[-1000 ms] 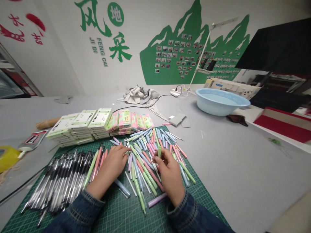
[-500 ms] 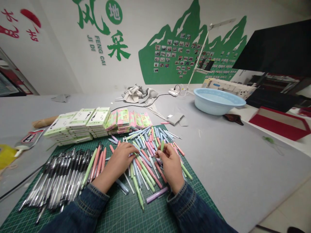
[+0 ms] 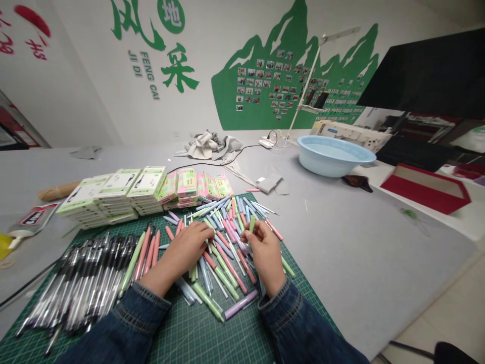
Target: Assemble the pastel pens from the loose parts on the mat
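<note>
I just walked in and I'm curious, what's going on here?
A person is working with both bare hands over a green cutting mat. The right hand holds a pastel green pen upright in its fingers, while the left hand rests on a heap of loose pastel pens. A bunch of clear black pens lies on the mat to the left, and stacks of boxes sit just beyond the mat.
</note>
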Demonstrator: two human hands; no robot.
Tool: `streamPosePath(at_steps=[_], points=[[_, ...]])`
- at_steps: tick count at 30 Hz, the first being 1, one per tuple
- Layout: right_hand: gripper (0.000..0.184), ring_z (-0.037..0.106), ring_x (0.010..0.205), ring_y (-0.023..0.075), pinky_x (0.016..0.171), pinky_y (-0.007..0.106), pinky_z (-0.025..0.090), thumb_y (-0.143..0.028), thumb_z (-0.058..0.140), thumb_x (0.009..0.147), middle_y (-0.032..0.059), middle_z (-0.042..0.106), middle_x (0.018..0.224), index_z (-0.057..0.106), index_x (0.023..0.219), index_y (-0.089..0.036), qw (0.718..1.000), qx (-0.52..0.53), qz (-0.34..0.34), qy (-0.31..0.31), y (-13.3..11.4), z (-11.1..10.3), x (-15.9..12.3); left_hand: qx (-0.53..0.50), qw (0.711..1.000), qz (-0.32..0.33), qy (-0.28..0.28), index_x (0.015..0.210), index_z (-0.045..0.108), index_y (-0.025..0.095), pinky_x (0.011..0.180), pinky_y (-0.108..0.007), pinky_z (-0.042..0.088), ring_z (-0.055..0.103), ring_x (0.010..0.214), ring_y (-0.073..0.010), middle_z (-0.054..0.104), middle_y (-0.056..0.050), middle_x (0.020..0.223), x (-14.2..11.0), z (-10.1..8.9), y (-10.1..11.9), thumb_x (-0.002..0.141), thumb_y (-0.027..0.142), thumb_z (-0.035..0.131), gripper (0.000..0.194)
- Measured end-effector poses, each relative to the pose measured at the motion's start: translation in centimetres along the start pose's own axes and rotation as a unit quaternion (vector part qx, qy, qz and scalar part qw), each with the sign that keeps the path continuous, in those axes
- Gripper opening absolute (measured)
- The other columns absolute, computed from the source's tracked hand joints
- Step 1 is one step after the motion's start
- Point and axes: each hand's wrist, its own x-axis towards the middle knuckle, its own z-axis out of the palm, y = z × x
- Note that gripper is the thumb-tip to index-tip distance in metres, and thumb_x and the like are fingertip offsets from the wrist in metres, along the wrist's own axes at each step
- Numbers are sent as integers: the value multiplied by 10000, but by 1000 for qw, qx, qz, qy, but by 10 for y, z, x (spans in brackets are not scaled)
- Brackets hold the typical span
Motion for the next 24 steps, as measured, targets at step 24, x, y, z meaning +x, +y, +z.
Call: streamPosePath(at_steps=[24], points=[[25, 617, 688, 176, 587, 273, 475, -220, 561, 772, 14, 643, 758, 564, 788, -200, 995, 43, 75, -44, -12, 2, -9, -142, 975, -131, 114, 939, 657, 223, 817, -331, 467, 618, 889, -194, 682, -26, 998, -15, -3, -3, 823, 190, 473, 220]])
